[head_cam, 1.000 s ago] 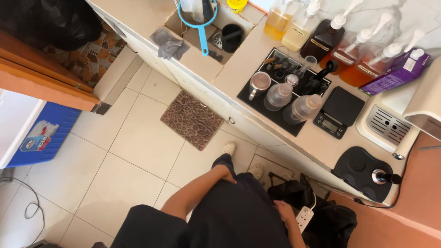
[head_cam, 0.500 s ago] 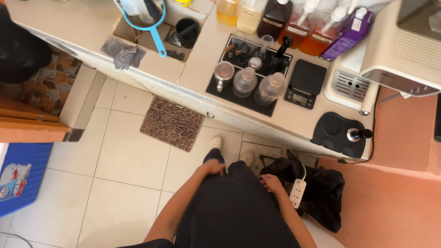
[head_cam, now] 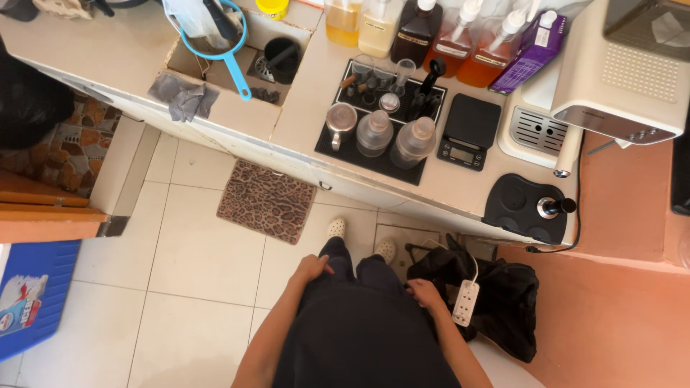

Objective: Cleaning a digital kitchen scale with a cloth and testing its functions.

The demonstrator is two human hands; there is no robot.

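I look straight down at my own body in dark clothes, standing on a tiled floor in front of a counter [head_cam: 287,129]. My left hand [head_cam: 311,269] rests on my left thigh, fingers loosely curled and holding nothing. My right hand [head_cam: 425,293] lies at my right hip, fingers bent against the dark fabric; no object shows in it. Right beside that hand a white power strip [head_cam: 466,303] lies on a black bag [head_cam: 496,302]. My two light shoes [head_cam: 336,228] point toward the counter.
On the counter: a black mat [head_cam: 381,154] with a metal pitcher and two clear bottles, a black scale [head_cam: 468,131], syrup bottles [head_cam: 417,32], a white coffee machine [head_cam: 618,72], a tamping mat [head_cam: 528,208]. A sink [head_cam: 237,65] holds a blue strainer. A leopard-print floor mat [head_cam: 266,201] lies left.
The view has swung so the counter sits higher and straighter in frame. Both hands have stayed at my thighs and hips, shifting only slightly.
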